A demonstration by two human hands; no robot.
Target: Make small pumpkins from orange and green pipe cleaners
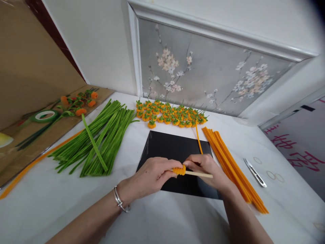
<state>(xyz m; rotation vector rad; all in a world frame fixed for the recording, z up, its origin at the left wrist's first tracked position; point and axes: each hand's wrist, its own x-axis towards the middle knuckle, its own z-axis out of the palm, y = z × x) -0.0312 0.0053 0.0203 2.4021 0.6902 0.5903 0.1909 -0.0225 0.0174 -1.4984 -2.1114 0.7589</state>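
Above a black mat (175,145), a pale thin wooden stick (199,174) lies roughly level, with an orange pipe cleaner (179,170) coiled round it. My left hand (158,173) pinches the coil and the stick's left end between thumb and fingers. Just right of the coil, my right hand (203,167) is closed on the same pipe cleaner, whose loose tail (198,137) rises from behind the fingers. The stick's right end sticks out in front of my right hand. My right fingertips are partly hidden.
Green pipe cleaners (101,139) lie at left, orange pipe cleaners (236,169) at right beside thread snips (255,173). Several small orange persimmon-like pieces (167,113) stand at the back. Cardboard (63,117) at far left holds green tape (45,116) and an orange-fruited stem (80,103).
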